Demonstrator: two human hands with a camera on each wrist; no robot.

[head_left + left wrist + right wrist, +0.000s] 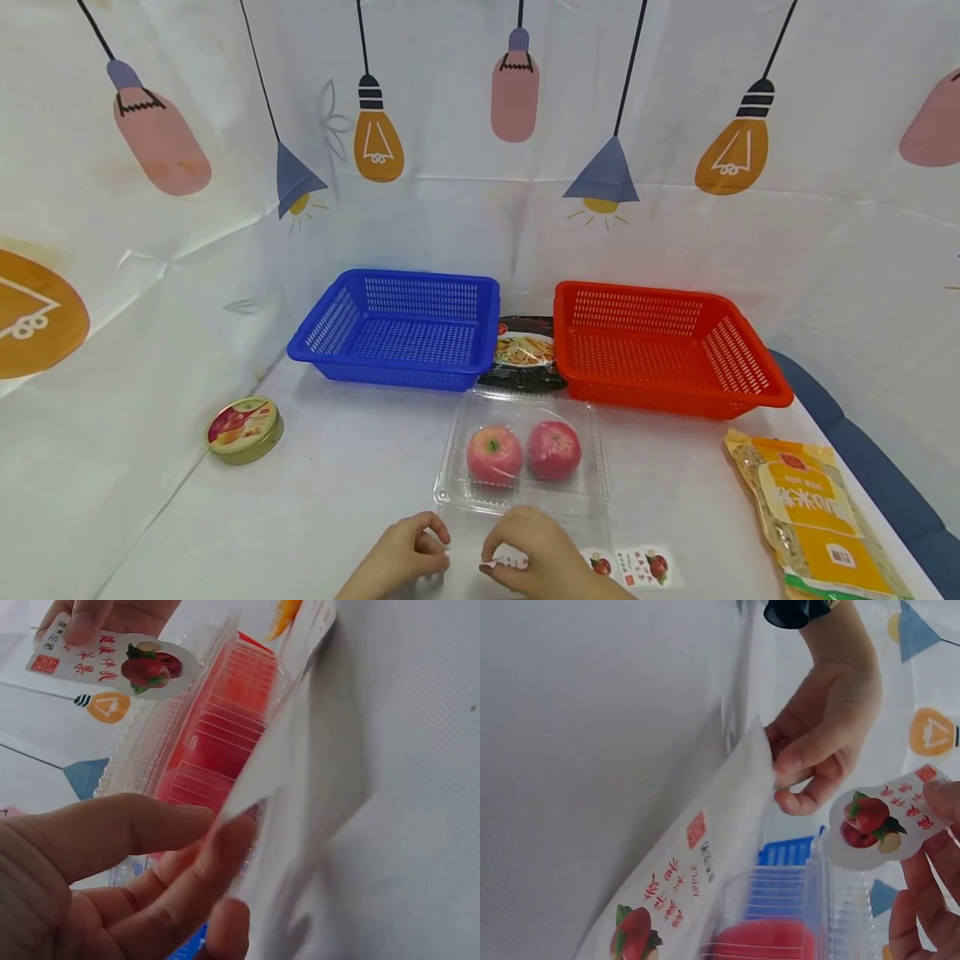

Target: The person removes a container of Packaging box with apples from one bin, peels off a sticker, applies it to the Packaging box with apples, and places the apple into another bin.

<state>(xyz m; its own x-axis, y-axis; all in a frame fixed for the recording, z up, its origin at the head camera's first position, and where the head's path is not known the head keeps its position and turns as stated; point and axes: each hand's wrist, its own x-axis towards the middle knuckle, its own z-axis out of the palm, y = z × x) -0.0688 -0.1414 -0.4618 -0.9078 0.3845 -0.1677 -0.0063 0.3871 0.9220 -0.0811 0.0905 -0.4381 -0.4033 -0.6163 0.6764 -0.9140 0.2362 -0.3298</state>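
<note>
I saw apples [493,456] in a box [447,468] not yet labelled, and near it the right hand [540,550] pinched a label [870,831], seemingly peeled off the sheet [721,802] the left hand [405,550] gripped

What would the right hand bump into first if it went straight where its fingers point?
Probably the left hand, across from the right hand. Depth is hard to judge, so the sticker it holds might just slip past.

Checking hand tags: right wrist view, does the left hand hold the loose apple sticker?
No, the right hand pinches the apple sticker, while the left hand holds the label strip.
</note>
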